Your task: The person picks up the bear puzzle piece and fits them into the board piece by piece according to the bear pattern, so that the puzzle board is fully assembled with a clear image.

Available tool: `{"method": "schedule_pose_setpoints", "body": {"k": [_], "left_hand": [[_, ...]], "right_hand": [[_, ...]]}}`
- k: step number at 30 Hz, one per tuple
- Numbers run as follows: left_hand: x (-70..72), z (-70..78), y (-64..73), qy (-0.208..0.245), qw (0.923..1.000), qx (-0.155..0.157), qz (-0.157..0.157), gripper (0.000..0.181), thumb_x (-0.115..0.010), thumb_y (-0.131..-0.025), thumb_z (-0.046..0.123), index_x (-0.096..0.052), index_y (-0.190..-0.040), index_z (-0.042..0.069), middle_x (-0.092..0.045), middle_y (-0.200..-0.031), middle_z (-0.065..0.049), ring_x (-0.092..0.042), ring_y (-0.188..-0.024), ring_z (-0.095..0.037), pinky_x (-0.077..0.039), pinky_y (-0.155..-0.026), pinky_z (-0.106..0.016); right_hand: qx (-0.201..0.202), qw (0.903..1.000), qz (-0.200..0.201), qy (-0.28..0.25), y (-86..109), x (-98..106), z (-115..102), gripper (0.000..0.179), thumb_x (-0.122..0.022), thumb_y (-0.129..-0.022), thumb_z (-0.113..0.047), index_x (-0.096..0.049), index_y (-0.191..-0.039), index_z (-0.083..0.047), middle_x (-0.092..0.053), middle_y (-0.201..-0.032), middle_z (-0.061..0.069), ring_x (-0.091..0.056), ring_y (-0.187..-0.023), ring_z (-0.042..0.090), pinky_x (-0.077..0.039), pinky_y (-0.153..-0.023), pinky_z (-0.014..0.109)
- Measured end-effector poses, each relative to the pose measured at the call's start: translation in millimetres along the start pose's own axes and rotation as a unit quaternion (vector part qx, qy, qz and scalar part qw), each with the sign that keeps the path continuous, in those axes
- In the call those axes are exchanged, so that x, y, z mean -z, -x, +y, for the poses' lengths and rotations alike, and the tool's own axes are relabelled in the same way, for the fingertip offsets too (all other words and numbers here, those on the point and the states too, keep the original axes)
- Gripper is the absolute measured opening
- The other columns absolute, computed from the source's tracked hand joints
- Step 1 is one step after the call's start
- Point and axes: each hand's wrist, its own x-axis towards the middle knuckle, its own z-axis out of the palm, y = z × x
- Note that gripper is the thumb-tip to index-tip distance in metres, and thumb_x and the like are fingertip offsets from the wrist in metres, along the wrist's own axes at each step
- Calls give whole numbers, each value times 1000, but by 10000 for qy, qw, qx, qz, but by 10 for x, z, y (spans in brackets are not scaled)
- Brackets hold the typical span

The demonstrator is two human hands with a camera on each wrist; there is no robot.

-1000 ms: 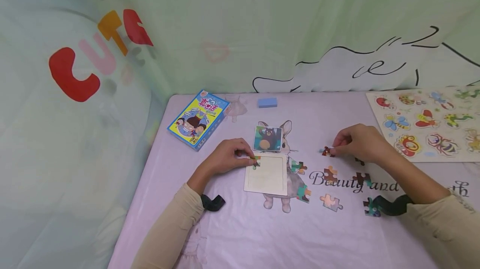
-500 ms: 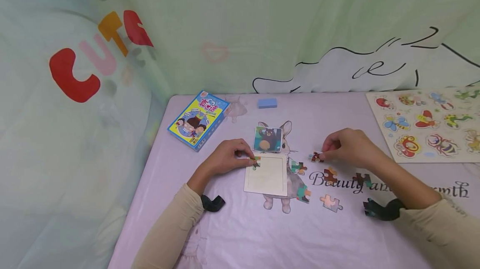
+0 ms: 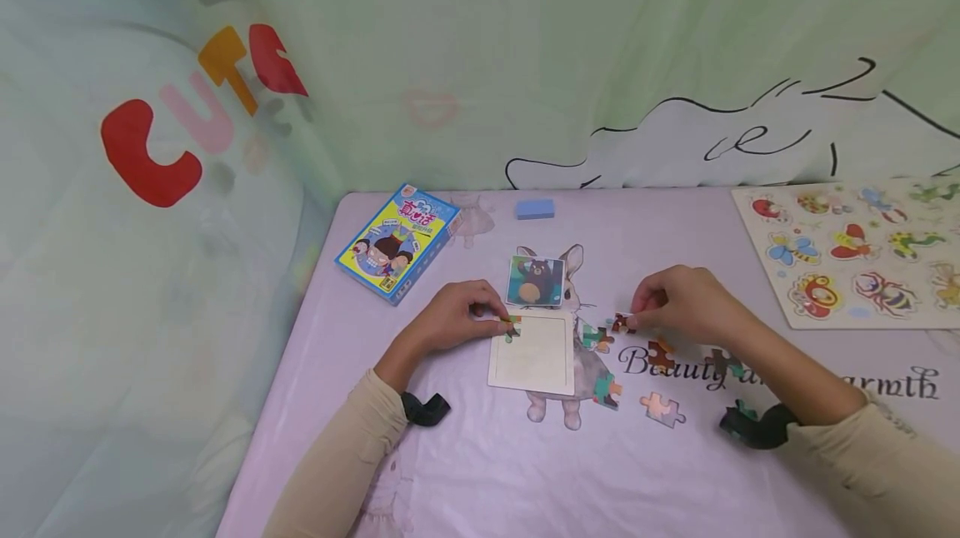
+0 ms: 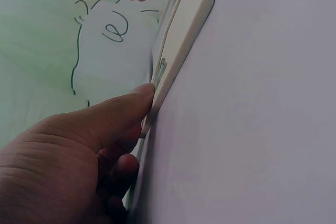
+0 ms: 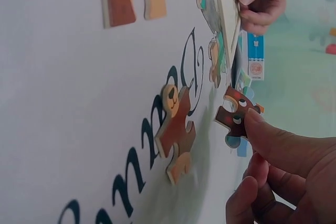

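My right hand (image 3: pixel 678 305) pinches a brown jigsaw piece (image 5: pixel 236 114) printed with a bear's eyes, between thumb and fingers. It is just right of the cream puzzle board (image 3: pixel 532 363). My left hand (image 3: pixel 459 315) grips the board's upper left corner, thumb at the near edge. A small green-and-orange jigsaw piece (image 3: pixel 513 327) lies in that corner, partly covered by the fingertips. Right of the board lie loose pieces: a green one (image 3: pixel 596 336), a teal one (image 3: pixel 607 390), a pinkish one (image 3: pixel 662 408) and a brown one (image 3: pixel 660 355). A bear picture card (image 3: pixel 536 281) lies directly above the board.
A blue-and-yellow card box (image 3: pixel 397 244) stands back left, and a blue block (image 3: pixel 535 209) sits near the back edge. An insect puzzle board (image 3: pixel 862 255) lies at the right. Another dark piece (image 3: pixel 723 361) is near the right forearm. Black straps hang from both wrists.
My right hand has moved left and slightly toward me with the bear-eyes jigsaw piece, closer to the board. The left hand has stayed at the board's corner.
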Motion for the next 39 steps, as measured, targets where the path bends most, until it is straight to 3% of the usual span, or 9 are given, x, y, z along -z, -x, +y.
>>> {"method": "schedule_pose_setpoints", "body": {"k": [17,39], "left_hand": [[-5,-12,-10,19,10000,-48,7,10,-81,-88,30,-78,-98,29,-68,-99,17,-59,-91,-7,-49,-85,-25],[-15,-38,0,-30,9999,-141,34,10,-81,-89,32,-77,-98,30,-69,-100,16,-58,-91,-7,-49,-84,-25]], "right_hand": [[122,9999,-11,17,-12,-33,-47,17,-84,-85,-26,-71,-82,-15,-58,-70,-1,-51,-73,19,-38,-63,32],[418,9983,-268,-298,-66,-140,-280,13,-82,-86,-21,-71,-84,-14,-61,-71,-1,-52,-70,18,-42,-60,32]]}}
